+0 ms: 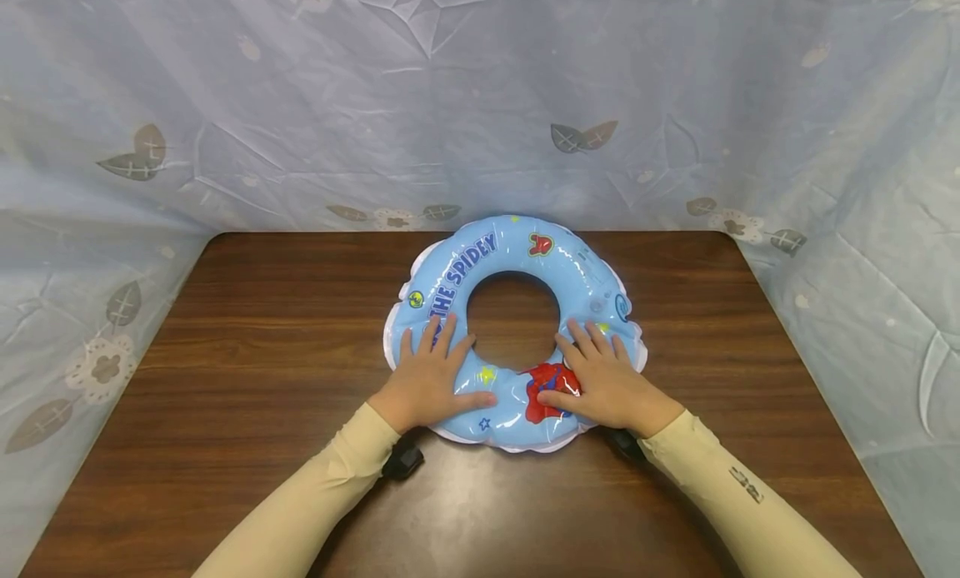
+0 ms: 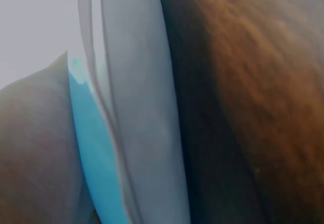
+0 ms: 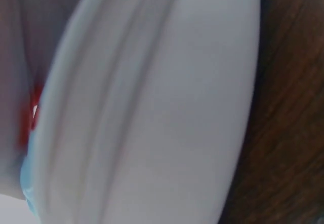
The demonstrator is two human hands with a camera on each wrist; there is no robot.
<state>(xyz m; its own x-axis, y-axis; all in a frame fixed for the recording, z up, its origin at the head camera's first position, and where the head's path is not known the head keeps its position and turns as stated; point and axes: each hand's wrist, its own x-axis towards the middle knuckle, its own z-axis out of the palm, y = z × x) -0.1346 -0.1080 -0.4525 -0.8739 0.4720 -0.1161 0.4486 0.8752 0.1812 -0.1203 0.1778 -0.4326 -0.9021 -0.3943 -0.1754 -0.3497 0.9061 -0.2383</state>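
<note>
A blue inflatable swim ring [image 1: 517, 241] with cartoon prints and lettering lies flat on the brown wooden table, its pale underside edge showing all round. On its near left part rests my left hand [image 1: 431, 382], fingers spread and straight. My right hand [image 1: 607, 382] lies the same way on the near right part, its thumb over a red printed figure. Close up in the left wrist view are the ring's white underside [image 2: 144, 107] and part of the hand [image 2: 38, 143]. The right wrist view shows the white underside [image 3: 177, 112] bulging above the table.
The wooden table [image 1: 285, 311] reaches back to a grey-blue patterned cloth [image 1: 480, 103] that hangs behind it and along both sides. A black wrist device [image 1: 403, 460] sits under the left wrist, and another lies beneath the right wrist.
</note>
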